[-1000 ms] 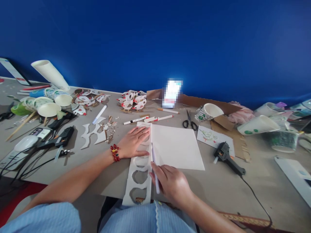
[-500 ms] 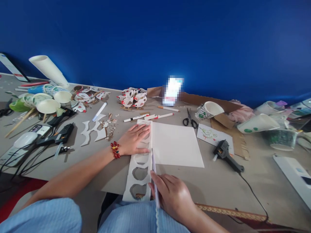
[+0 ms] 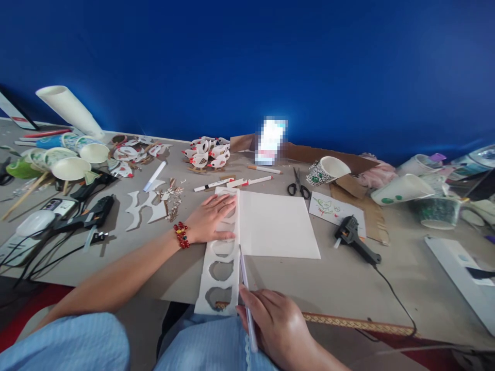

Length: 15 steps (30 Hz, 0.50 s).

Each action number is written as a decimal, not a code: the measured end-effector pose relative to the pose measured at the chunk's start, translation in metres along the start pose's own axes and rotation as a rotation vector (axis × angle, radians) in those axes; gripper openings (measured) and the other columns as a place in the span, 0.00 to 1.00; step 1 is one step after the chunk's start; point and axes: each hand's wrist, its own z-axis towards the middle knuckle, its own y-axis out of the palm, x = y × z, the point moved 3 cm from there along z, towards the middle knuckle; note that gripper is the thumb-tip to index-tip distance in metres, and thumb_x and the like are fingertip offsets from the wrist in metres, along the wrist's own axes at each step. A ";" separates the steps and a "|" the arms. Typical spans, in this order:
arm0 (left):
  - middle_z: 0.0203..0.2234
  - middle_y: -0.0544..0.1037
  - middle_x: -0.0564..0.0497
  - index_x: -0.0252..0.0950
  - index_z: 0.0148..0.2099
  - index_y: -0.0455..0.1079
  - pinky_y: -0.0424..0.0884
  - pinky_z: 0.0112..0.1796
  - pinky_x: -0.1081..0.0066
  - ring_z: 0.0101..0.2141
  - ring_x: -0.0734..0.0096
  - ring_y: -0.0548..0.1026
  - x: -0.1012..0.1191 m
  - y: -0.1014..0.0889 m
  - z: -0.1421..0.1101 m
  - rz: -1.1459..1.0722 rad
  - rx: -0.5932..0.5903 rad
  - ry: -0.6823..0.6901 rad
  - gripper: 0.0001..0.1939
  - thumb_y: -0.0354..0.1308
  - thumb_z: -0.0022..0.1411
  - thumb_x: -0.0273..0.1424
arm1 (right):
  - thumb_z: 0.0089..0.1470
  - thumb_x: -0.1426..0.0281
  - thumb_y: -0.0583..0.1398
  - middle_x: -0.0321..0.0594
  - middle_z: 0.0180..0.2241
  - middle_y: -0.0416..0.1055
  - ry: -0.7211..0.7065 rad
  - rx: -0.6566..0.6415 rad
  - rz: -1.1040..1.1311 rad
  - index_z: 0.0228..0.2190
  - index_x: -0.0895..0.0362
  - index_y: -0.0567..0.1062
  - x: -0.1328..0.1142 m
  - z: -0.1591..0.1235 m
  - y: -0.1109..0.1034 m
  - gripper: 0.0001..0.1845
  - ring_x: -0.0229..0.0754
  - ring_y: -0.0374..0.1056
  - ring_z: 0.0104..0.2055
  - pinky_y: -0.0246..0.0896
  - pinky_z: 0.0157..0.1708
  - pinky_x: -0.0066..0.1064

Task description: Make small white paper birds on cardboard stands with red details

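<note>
My left hand [image 3: 212,219] lies flat with its fingers spread, pressing on a white strip [image 3: 235,268] that has a row of rounded cut-outs. In my right hand [image 3: 276,317] is a slim lilac craft knife [image 3: 248,314], its thin tip pointing away from me. That tip rests by the strip's right edge, near the lower left corner of a blank white sheet [image 3: 282,224]. The sheet lies right beside the strip; whether the two are joined I cannot tell.
Black scissors [image 3: 298,185], a glue gun [image 3: 356,241] and a drawing card [image 3: 328,207] lie to the right. Several small paper birds [image 3: 207,153] stand at the back. On the left are offcuts [image 3: 149,206], another glue gun [image 3: 91,212] and paper cups [image 3: 71,168].
My right hand has drawn the craft knife toward me along the strip's edge. My left hand holds its place on the strip. The view has shifted slightly.
</note>
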 end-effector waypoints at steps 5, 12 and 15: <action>0.67 0.53 0.41 0.34 0.69 0.48 0.44 0.64 0.53 0.66 0.52 0.51 0.000 0.000 0.000 -0.002 0.002 0.001 0.46 0.49 0.60 0.58 | 0.59 0.74 0.57 0.39 0.25 0.76 -0.002 0.023 0.008 0.45 0.63 0.71 -0.005 -0.007 -0.004 0.12 0.40 0.70 0.23 0.63 0.22 0.30; 0.67 0.54 0.41 0.35 0.70 0.47 0.44 0.64 0.54 0.65 0.52 0.52 0.000 0.000 0.000 0.001 0.001 0.005 0.46 0.49 0.60 0.58 | 0.59 0.74 0.58 0.39 0.25 0.76 -0.020 0.004 0.033 0.46 0.64 0.71 -0.006 -0.012 -0.006 0.12 0.40 0.70 0.23 0.64 0.22 0.29; 0.67 0.54 0.41 0.34 0.69 0.48 0.44 0.64 0.54 0.65 0.52 0.52 0.000 0.001 0.000 0.006 0.010 0.010 0.46 0.49 0.60 0.58 | 0.59 0.74 0.58 0.40 0.26 0.76 -0.015 0.003 0.058 0.46 0.64 0.71 -0.006 -0.014 -0.006 0.13 0.40 0.70 0.23 0.65 0.22 0.29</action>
